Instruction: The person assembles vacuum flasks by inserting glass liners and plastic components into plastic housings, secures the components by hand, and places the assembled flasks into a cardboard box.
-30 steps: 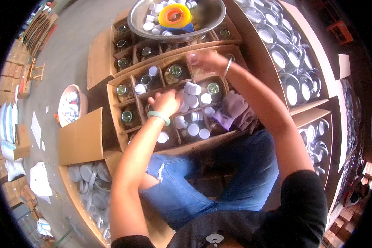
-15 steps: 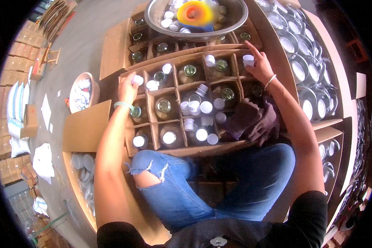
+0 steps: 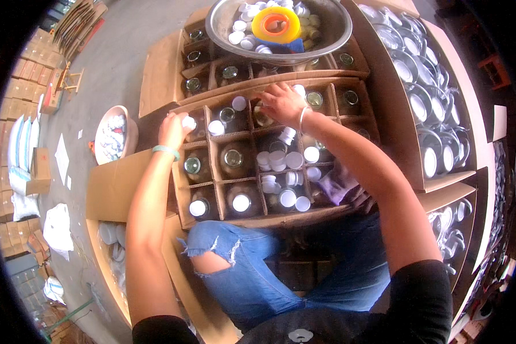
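My left hand [image 3: 174, 132] pinches a white cap [image 3: 189, 122] above the back-left cell of a divided cardboard box [image 3: 350, 202]. My right hand [image 3: 283, 104] reaches over the back row, its bent fingers around the mouth of a glass jar [image 3: 264, 119]; whatever it holds is hidden underneath. Beyond its knuckles a white cap [image 3: 299, 90] rests by another jar [image 3: 315, 100]. Open jars [image 3: 233, 158] stand in several cells. Two front jars have white caps [image 3: 241, 202] over them. Loose white caps [image 3: 277, 159] lie piled in the middle, and a dark purple glove [image 3: 333, 188] lies at the right.
A metal basin [image 3: 212, 35] of white caps and a yellow tape roll [image 3: 276, 14] sits on another box of jars behind. At right is a large carton [image 3: 391, 97] of clear-wrapped, round-lidded items. A pink tub [image 3: 129, 137] stands on the floor at left.
My right hand has swung left from the back-right cell to a jar in the back row; the white cap it held no longer shows. My left hand stays at the back-left corner.
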Demonstrator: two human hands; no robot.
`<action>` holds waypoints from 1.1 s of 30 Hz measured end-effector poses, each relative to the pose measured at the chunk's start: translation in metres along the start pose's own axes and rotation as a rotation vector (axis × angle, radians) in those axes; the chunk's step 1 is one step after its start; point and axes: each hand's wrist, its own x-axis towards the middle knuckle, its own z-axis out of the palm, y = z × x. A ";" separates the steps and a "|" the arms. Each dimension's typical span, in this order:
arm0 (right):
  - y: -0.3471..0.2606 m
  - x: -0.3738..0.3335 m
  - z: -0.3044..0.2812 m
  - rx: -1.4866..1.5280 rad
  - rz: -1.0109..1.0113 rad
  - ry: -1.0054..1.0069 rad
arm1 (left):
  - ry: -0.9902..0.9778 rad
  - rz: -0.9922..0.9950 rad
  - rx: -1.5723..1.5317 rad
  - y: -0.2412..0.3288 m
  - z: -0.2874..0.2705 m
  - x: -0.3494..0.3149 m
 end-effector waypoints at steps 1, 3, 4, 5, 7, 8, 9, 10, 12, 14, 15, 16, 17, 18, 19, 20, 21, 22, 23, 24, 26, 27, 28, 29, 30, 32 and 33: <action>0.006 -0.001 0.010 -0.167 0.069 -0.095 | -0.023 -0.019 0.025 0.010 0.000 0.004; 0.021 -0.007 0.024 -0.108 0.057 -0.031 | -0.035 0.010 0.133 0.032 -0.010 0.010; 0.030 -0.014 0.028 -0.041 0.045 0.035 | -0.026 0.066 0.212 0.046 -0.015 0.014; 0.031 -0.014 0.026 -0.064 0.099 0.011 | 0.116 0.070 0.228 0.068 -0.016 0.016; 0.016 -0.012 0.015 -0.065 0.097 -0.040 | 0.146 0.051 0.140 0.097 0.001 0.027; 0.014 -0.007 0.007 -0.016 0.142 -0.189 | 0.142 0.051 0.056 0.120 0.015 0.035; -0.006 0.011 -0.005 0.098 0.203 -0.425 | 0.216 0.124 0.050 0.112 0.036 0.032; -0.005 0.010 0.002 0.129 0.224 -0.381 | 0.225 0.150 0.034 0.118 0.056 0.035; 0.009 0.004 0.032 0.100 0.261 -0.050 | 0.118 0.070 0.123 0.139 0.080 0.025; 0.047 -0.008 0.047 -0.032 0.268 0.303 | -0.012 -0.026 0.238 0.157 0.069 0.031; 0.071 -0.020 0.048 -0.119 0.263 0.393 | -0.119 -0.111 0.277 0.180 0.058 0.047; 0.078 -0.016 0.045 -0.186 0.239 0.433 | -0.065 -0.106 0.355 0.146 0.064 0.059; 0.073 -0.003 0.045 -0.200 0.261 0.348 | -0.081 -0.117 0.399 0.140 0.060 0.063; 0.075 0.003 0.048 -0.209 0.282 0.269 | -0.091 -0.126 0.448 0.139 0.060 0.068; 0.072 0.008 0.053 -0.189 0.290 0.264 | -0.007 -0.105 0.422 0.126 0.069 0.066; 0.077 0.007 0.059 -0.253 0.262 0.317 | -0.002 -0.080 0.430 0.126 0.078 0.068; 0.083 0.007 0.062 -0.321 0.236 0.369 | 0.022 -0.071 0.337 0.128 0.086 0.072; 0.093 0.002 0.064 -0.332 0.260 0.426 | 0.031 -0.064 0.226 0.140 0.098 0.074; 0.093 0.002 0.068 -0.300 0.266 0.436 | 0.094 -0.002 0.012 0.134 0.108 0.073; 0.097 0.000 0.066 -0.275 0.274 0.447 | 0.146 0.039 -0.036 0.131 0.118 0.075; 0.101 -0.014 0.057 -0.136 0.246 0.445 | 0.278 0.190 -0.204 0.119 0.129 0.079; 0.104 -0.027 0.052 0.008 0.254 0.440 | 0.273 0.055 -0.196 0.113 0.137 0.076; 0.110 -0.040 0.050 0.155 0.272 0.440 | 0.344 0.073 -0.145 0.108 0.126 0.068; 0.099 -0.031 0.036 0.152 0.242 0.458 | 0.366 0.097 -0.149 0.069 0.122 0.070; 0.058 -0.008 0.026 0.310 0.266 0.425 | 0.386 0.075 -0.097 0.004 0.102 0.055; 0.092 -0.045 0.006 0.200 0.354 0.414 | 0.258 0.233 -0.130 0.075 0.086 0.044; 0.097 -0.052 0.000 0.198 0.359 0.414 | 0.154 0.340 -0.089 0.091 0.069 0.030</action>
